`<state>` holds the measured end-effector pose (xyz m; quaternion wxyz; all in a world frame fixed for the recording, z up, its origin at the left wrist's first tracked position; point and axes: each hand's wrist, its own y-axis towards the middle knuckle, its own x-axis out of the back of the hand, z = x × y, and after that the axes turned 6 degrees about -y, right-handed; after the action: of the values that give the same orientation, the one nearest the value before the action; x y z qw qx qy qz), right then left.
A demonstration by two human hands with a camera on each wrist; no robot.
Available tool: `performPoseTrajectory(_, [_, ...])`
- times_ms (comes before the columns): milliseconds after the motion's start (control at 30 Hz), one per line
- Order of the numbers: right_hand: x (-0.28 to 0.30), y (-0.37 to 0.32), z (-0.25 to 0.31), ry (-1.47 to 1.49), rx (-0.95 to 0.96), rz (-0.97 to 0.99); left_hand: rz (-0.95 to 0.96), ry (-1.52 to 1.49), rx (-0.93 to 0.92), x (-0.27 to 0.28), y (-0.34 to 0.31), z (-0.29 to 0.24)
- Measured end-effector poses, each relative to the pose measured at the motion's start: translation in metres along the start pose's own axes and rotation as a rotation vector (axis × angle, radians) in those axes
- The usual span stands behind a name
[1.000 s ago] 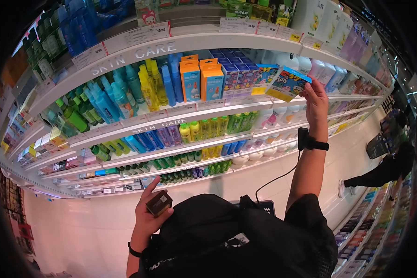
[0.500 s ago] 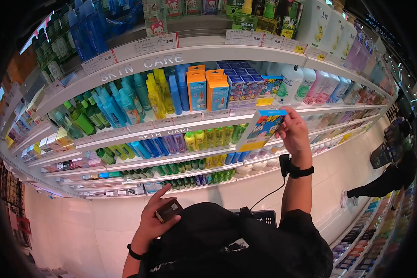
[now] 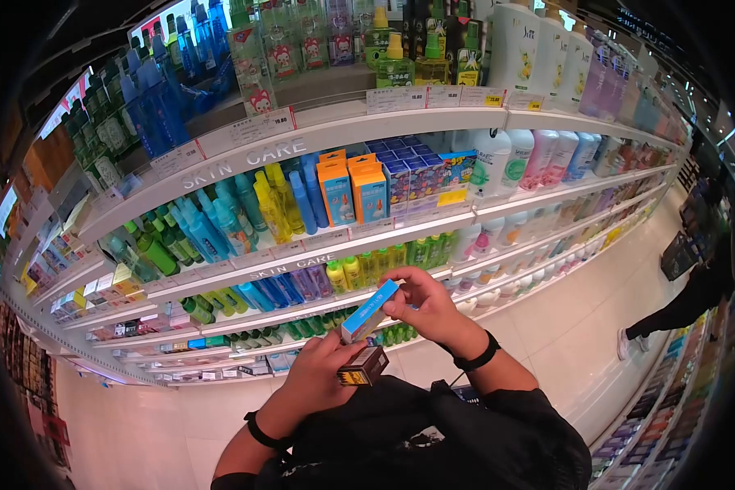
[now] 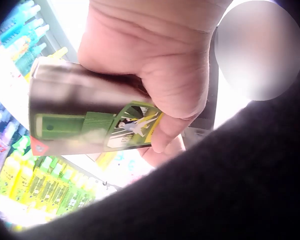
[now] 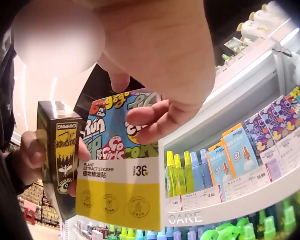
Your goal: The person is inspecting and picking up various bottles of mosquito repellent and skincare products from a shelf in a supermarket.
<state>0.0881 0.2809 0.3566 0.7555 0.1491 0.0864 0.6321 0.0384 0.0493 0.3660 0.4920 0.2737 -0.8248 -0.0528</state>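
Sticker box (image 5: 117, 200), well apart from the dark box (image 5: 65, 162) moments ago, is now just beside it, pinched by the right hand's (image 3: 430, 310) nearly closed fingers, while the left hand's (image 3: 320, 374) curl round the dark box, bringing both items together.

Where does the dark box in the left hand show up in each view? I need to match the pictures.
Head: lower middle, the dark box just below the blue-edged sticker packet.
Left wrist: left of centre, the dark box with its green picture showing.
Right wrist: left side, beside the packet's printed front.
Shared landmark: the left hand, holding it.
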Motion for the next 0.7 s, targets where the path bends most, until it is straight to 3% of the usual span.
performPoseTrajectory(33, [-0.003, 0.0, -0.001, -0.002, 0.001, -0.003, -0.008, 0.084, -0.007, 0.0, 0.003, 0.0])
performPoseTrajectory(100, [-0.008, 0.0, 0.0, -0.365, 0.264, -0.088, -0.018, 0.165, -0.011, -0.001, 0.008, 0.0])
performPoseTrajectory(133, [-0.01, 0.0, 0.002, -0.366, 0.261, -0.085, -0.034, 0.209, -0.049, -0.003, 0.011, 0.0])
performPoseTrajectory(200, [-0.012, -0.001, 0.011, -0.654, 0.417, -0.148, -0.051, 0.25, -0.083, -0.004, 0.014, -0.001])
performPoseTrajectory(467, [-0.001, -0.004, 0.013, -0.711, 0.377, -0.191, -0.013, 0.204, -0.025, -0.009, 0.014, -0.009])
performPoseTrajectory(533, [0.016, 0.003, 0.017, -0.768, 0.311, -0.342, -0.017, 0.18, 0.01, -0.006, 0.009, -0.007])
performPoseTrajectory(700, [0.095, 0.041, 0.018, -0.9, 0.388, -0.699, -0.093, 0.106, 0.205, 0.002, -0.012, 0.01])
